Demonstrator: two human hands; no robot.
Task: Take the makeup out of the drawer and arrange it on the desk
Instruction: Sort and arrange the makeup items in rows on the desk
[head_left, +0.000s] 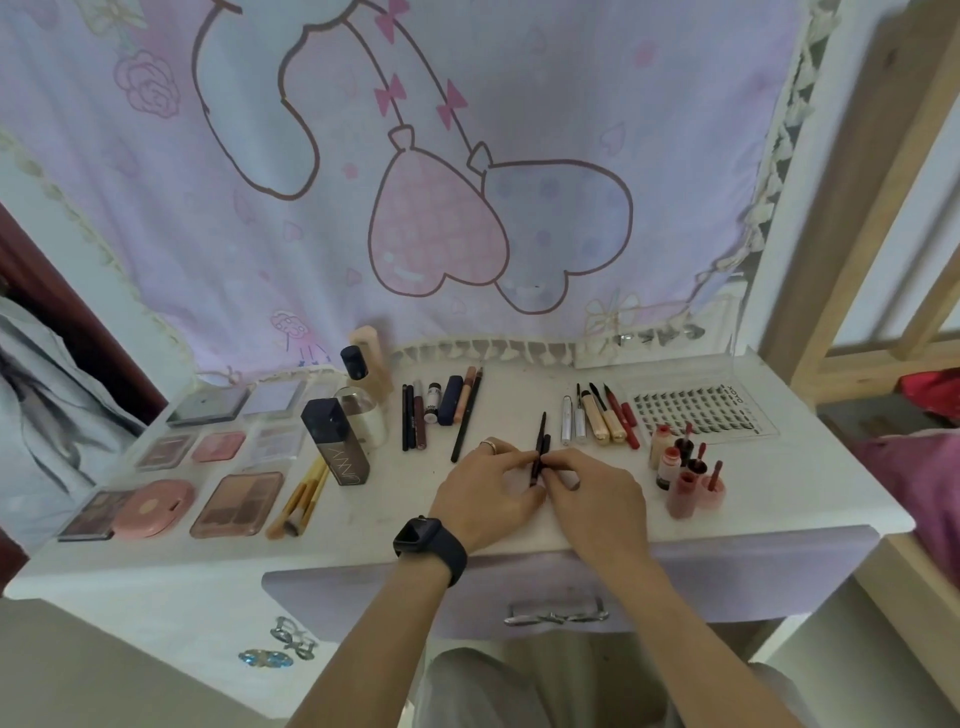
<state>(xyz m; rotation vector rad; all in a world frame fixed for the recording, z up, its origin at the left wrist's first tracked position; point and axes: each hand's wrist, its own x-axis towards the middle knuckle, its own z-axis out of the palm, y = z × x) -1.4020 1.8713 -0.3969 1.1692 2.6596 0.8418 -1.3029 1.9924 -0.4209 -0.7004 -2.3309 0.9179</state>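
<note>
Two thin black makeup pencils (541, 441) lie side by side near the middle of the white desk (395, 514). My left hand (485, 491), with a ring and a dark watch on the wrist, pinches them from the left. My right hand (592, 491) pinches them from the right. The lilac drawer (727, 582) under the desk front is pushed in, its metal bow handle (556, 617) showing.
Palettes and compacts (236, 504) fill the desk's left, with brushes (304, 493), a dark bottle (336, 441) and other bottles behind. A row of pencils (441, 410) lies at the back, tubes (602, 415), small red bottles (685, 475) and a lash tray (696, 408) at right.
</note>
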